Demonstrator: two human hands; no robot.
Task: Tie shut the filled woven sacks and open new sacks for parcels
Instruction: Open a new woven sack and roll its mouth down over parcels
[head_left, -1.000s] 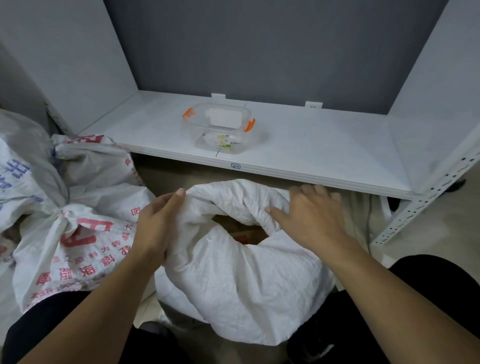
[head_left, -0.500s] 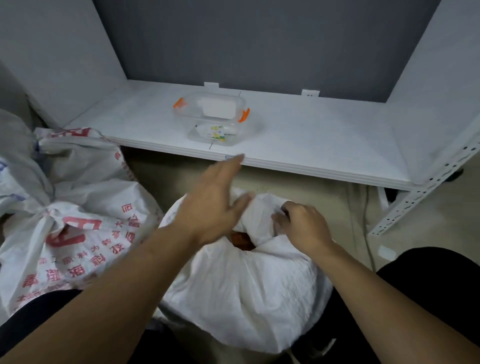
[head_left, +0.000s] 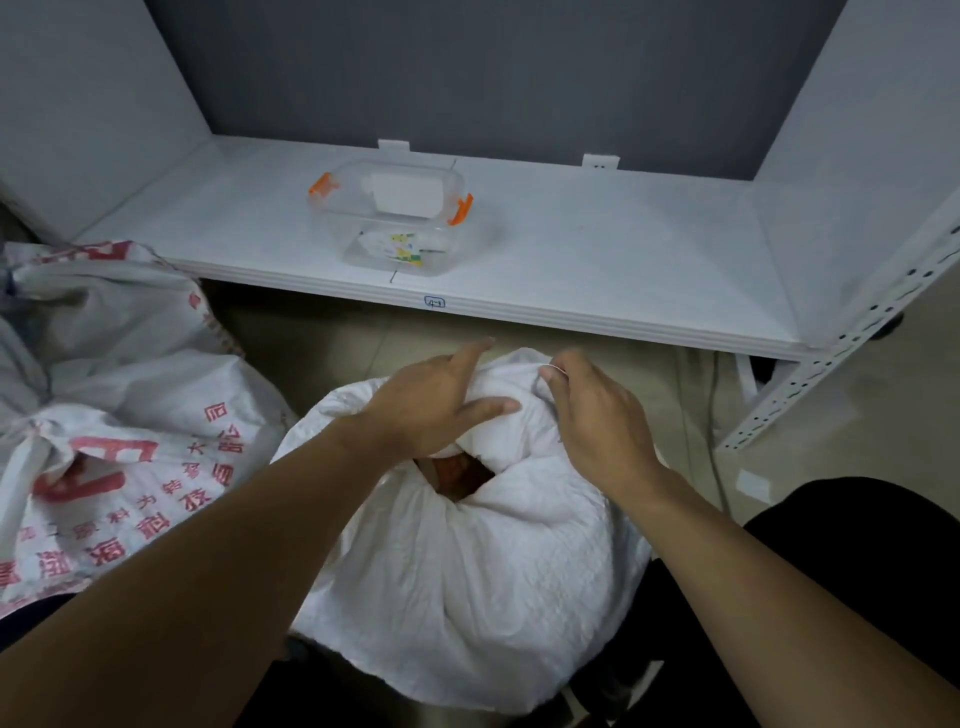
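A filled white woven sack (head_left: 483, 582) stands on the floor between my knees. Its mouth is bunched at the top, with a small gap where something brownish-orange (head_left: 457, 470) shows inside. My left hand (head_left: 431, 405) lies over the gathered fabric, fingers wrapped around the left side of the bunch. My right hand (head_left: 597, 415) pinches the fabric at the right of the bunch, thumb and forefinger closed on a fold. To the left lies a second filled sack with red print (head_left: 119, 467), its neck tied.
A white shelf board (head_left: 597, 249) runs across just beyond the sack, with a clear plastic box (head_left: 389, 218) with orange clips on it. A perforated shelf post (head_left: 841, 353) slants down at the right. Grey walls behind. My dark-clothed legs flank the sack.
My left hand left the sack's left rim, swung over the top and came down on the gathered mouth. The right hand closed on the fabric. The wide opening has shrunk to a small gap.
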